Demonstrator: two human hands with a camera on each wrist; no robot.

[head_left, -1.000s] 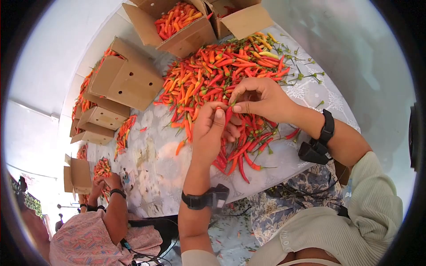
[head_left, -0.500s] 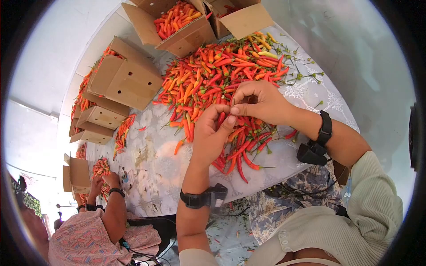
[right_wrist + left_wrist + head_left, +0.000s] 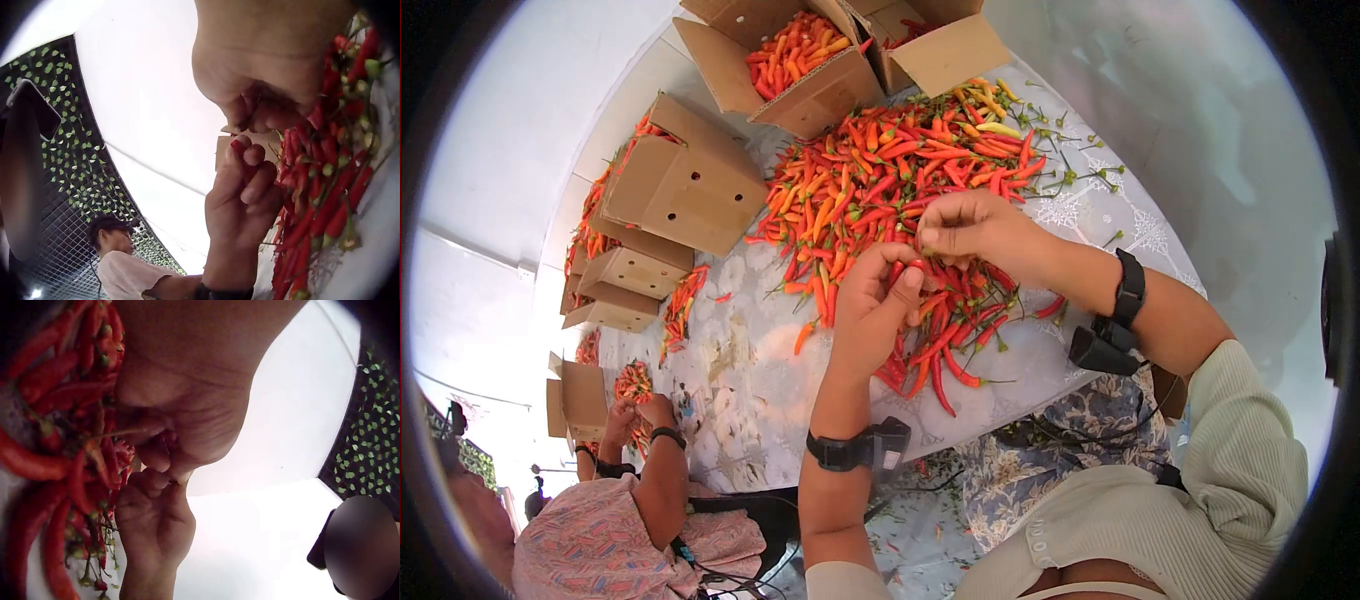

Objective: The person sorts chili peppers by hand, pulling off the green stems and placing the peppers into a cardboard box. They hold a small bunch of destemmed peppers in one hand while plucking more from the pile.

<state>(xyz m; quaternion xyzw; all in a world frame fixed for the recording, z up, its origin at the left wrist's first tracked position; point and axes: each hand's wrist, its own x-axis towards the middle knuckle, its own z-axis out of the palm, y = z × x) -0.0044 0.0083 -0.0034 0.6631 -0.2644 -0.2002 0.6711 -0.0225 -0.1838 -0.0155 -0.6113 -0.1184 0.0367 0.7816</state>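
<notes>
Over the near part of a chili heap (image 3: 840,205), my two hands meet closely. The left hand (image 3: 870,305) grips a red chili pepper (image 3: 916,265) between thumb and curled fingers, its red end showing beyond the thumb. In the right wrist view that chili end (image 3: 237,145) peeks out at the left thumb tip. Just above it, the right hand (image 3: 980,235) has thumb and forefinger pinched together, with a small dark bit of stem (image 3: 242,129) at the tips. The right hand's other fingers curl under and are partly hidden.
Cardboard boxes (image 3: 815,100) filled with chilies stand behind and to the left (image 3: 685,190) of the heap. Loose green stems (image 3: 1095,178) lie at the table's right side. Another person (image 3: 600,530) works with chilies at the lower left. The tablecloth (image 3: 730,400) is white and stained.
One second ago the right fingers pinched the green stem end of the chili; now they stand slightly apart from it. The left hand has kept its grip, with the chili tucked lower between its fingers.
</notes>
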